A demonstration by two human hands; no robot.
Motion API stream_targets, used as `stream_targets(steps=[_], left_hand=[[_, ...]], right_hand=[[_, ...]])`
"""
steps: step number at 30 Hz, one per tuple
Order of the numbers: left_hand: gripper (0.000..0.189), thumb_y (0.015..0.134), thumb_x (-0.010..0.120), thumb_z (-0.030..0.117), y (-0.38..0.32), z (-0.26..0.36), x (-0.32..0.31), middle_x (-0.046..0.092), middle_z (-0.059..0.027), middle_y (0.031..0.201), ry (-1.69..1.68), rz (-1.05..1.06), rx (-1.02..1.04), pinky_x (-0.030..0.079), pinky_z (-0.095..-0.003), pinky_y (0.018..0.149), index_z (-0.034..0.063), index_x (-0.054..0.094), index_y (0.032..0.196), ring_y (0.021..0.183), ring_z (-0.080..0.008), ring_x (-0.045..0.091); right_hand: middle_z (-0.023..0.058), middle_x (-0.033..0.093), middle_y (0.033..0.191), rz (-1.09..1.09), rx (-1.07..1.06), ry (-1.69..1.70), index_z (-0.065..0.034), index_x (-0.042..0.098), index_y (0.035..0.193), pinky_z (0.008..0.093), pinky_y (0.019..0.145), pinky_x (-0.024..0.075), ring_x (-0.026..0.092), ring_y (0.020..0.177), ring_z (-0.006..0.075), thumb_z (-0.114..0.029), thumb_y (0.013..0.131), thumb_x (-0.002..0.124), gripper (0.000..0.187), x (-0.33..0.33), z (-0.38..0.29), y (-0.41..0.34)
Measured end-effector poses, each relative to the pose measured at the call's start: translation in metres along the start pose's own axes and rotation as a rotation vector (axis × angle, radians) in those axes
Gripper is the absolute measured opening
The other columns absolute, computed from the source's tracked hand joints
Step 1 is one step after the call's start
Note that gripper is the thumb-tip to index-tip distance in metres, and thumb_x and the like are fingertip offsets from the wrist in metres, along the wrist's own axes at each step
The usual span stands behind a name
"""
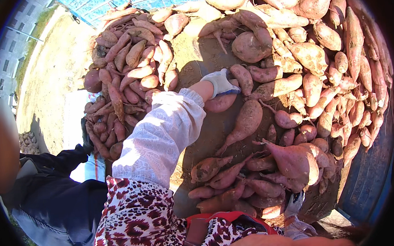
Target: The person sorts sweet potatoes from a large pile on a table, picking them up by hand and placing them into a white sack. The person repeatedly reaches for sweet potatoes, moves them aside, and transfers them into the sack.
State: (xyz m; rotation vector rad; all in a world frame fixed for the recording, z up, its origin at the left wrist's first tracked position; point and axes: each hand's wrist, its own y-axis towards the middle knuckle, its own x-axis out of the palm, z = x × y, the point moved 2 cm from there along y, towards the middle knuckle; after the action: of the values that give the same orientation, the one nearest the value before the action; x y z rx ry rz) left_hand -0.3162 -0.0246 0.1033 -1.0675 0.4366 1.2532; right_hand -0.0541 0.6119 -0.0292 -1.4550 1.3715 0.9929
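My left hand (220,83), in a white work glove with a blue palm, reaches out over the dirty truck bed. Its fingers curl around a sweet potato (221,103), part of which the glove hides. Touching or very near the fingertips is another sweet potato (242,79). A long tapered sweet potato (246,121) lies nearer to me. My gloved right hand (294,203) is low on the right, mostly hidden beside a large sweet potato (294,161); whether it grips that root I cannot tell.
A pile of smaller sweet potatoes (136,69) lies at the left, and a bigger heap (318,58) rises at the right. Blue metal side panels (366,180) edge the bed. Close on my left is a person in dark clothing (60,209), near a white sack (95,168).
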Motion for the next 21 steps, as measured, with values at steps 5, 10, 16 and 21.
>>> stream_targets(steps=[5,10,16,21], left_hand=[[0.093,0.086,0.069,0.060,-0.113,0.123,0.092,0.050,-0.0286,0.147,-0.249,-0.172,0.016,0.044,-0.0459,0.110,0.0093,0.035,0.156,0.129,-0.0453,0.056],[0.077,0.089,0.071,0.049,-0.121,0.128,0.054,0.055,-0.0237,0.140,-0.321,-0.116,0.325,0.045,-0.0476,0.108,0.0096,0.044,0.149,0.123,-0.0452,0.059],[0.087,0.078,0.081,0.040,-0.017,-0.008,-0.050,0.047,-0.0161,0.150,0.687,0.337,-0.147,0.033,-0.0568,0.117,0.0130,0.044,0.152,0.143,-0.0369,0.039],[0.074,0.077,0.081,0.052,-0.010,-0.052,-0.040,0.064,-0.0185,0.125,0.446,0.243,-0.185,0.051,-0.0484,0.097,0.0100,0.056,0.134,0.116,-0.0389,0.064]], right_hand=[[0.0279,0.050,0.145,-0.014,0.060,0.075,0.0032,0.048,0.143,0.0499,0.114,0.0353,0.046,0.134,0.0438,-0.029,0.099,0.061,0.056,-0.002,0.008,-0.003],[0.0300,0.051,0.142,-0.095,0.085,0.191,0.0037,0.049,0.141,0.0514,0.113,0.0356,0.046,0.132,0.0460,-0.029,0.097,0.064,0.057,-0.023,-0.008,0.003],[0.0288,0.053,0.138,-0.035,0.070,0.157,0.0041,0.052,0.138,0.0495,0.111,0.0373,0.049,0.129,0.0459,-0.028,0.096,0.064,0.054,-0.022,-0.010,0.000],[0.0278,0.055,0.138,-0.069,0.085,0.221,0.0044,0.051,0.140,0.0480,0.112,0.0375,0.051,0.128,0.0439,-0.027,0.096,0.064,0.056,-0.021,-0.012,0.001]])
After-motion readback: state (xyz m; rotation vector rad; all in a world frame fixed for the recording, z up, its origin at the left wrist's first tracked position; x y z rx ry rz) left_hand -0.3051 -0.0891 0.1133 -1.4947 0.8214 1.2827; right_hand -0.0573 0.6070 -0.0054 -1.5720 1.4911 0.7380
